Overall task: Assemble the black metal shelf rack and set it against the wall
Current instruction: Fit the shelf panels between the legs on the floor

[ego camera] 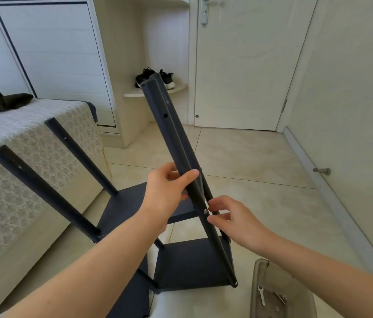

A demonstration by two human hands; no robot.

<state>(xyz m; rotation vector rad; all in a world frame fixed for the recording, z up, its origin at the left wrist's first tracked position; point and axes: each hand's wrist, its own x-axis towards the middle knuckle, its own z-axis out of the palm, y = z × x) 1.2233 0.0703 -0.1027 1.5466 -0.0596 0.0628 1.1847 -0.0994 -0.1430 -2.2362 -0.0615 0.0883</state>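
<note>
The black metal shelf rack (pixel 192 265) is being kept tilted on the floor (pixel 261 157), its two far posts leaning against the bed (pixel 32 138), probably so that the near side faces upward for fastening. The front post (pixel 162 106) is being gripped by the left hand (pixel 167 191), fingers and thumb wrapped round it, apparently to steady it against twisting. The right hand (pixel 231 216) is being held at the screw (pixel 205 211) where the upper shelf panel (pixel 126 203) meets this post. Thumb and forefinger are curled close beside the head, though whether it is actually being pinched cannot be told. A small wrench (pixel 260 294) is being kept within reach in a tray (pixel 257 271). The rack is not yet being set against the wall (pixel 352 88).
</note>
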